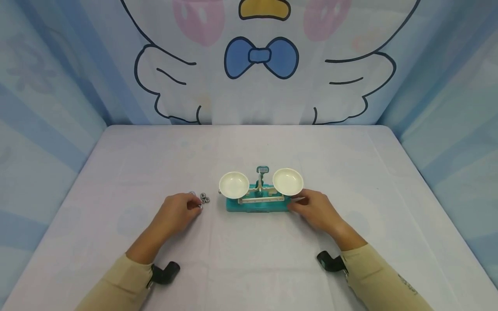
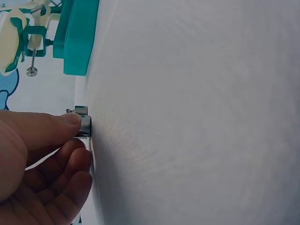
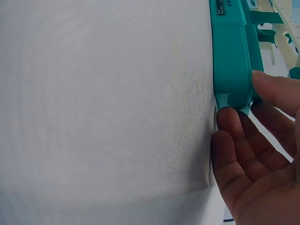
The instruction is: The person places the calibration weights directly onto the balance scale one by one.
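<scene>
A balance scale with a teal base (image 1: pixel 256 206) and two cream pans (image 1: pixel 234 185) stands mid-table. My right hand (image 1: pixel 316 211) holds the right end of that base; in the right wrist view the thumb (image 3: pixel 274 89) lies on its upper side and the fingers curl at its end. Left of the scale, my left hand (image 1: pixel 177 214) pinches a small shiny metal weight (image 2: pixel 85 126) between thumb and fingers, low at the table surface. Several other small metal weights (image 1: pixel 205 198) sit just beyond its fingertips. Part of the pinched weight is hidden by the thumb.
White cloth covers the table (image 1: pixel 249 263). A curtain (image 1: pixel 260 99) with a cartoon figure hangs behind its far edge, and patterned curtains (image 1: pixel 43 142) flank both sides. A black wrist camera (image 1: pixel 165 273) sticks out from each sleeve.
</scene>
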Demonstrator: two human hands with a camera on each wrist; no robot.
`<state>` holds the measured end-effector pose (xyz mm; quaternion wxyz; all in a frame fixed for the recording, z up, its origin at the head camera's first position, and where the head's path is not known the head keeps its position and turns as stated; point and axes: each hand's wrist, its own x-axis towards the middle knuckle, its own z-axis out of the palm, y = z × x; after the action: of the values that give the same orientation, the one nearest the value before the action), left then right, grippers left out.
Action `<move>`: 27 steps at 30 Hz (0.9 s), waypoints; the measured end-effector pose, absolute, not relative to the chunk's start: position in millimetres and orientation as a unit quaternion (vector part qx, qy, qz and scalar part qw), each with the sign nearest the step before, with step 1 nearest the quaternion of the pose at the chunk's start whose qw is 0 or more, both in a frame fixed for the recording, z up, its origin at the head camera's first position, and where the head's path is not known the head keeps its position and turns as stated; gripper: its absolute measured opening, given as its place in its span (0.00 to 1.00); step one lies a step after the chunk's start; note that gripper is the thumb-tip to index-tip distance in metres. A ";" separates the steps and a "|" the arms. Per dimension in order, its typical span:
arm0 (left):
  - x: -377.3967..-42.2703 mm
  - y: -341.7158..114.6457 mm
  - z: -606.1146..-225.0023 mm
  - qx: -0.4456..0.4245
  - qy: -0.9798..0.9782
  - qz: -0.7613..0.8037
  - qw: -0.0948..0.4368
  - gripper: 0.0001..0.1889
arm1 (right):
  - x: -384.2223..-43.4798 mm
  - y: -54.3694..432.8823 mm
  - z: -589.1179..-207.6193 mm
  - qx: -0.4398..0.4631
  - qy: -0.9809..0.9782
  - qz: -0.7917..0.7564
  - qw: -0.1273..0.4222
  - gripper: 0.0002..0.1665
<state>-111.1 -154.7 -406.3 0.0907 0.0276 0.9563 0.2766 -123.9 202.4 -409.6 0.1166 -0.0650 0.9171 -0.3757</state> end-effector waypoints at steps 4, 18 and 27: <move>-111.2 -154.4 -406.2 0.025 0.956 0.278 0.092 0.08 | -125.4 202.8 -410.7 -0.063 0.915 -0.381 0.116 0.22; -112.2 -154.3 -406.7 0.026 0.955 0.281 0.095 0.07 | -130.4 204.7 -410.5 -0.054 0.888 -0.436 0.132 0.24; -114.5 -153.0 -407.2 0.037 0.958 0.265 0.103 0.06 | -132.6 205.5 -411.1 -0.049 0.880 -0.451 0.143 0.26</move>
<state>-114.5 -153.0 -407.2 0.1035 0.0369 0.9581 0.2646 -132.6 205.5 -411.1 0.1432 -0.0491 0.8798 -0.4506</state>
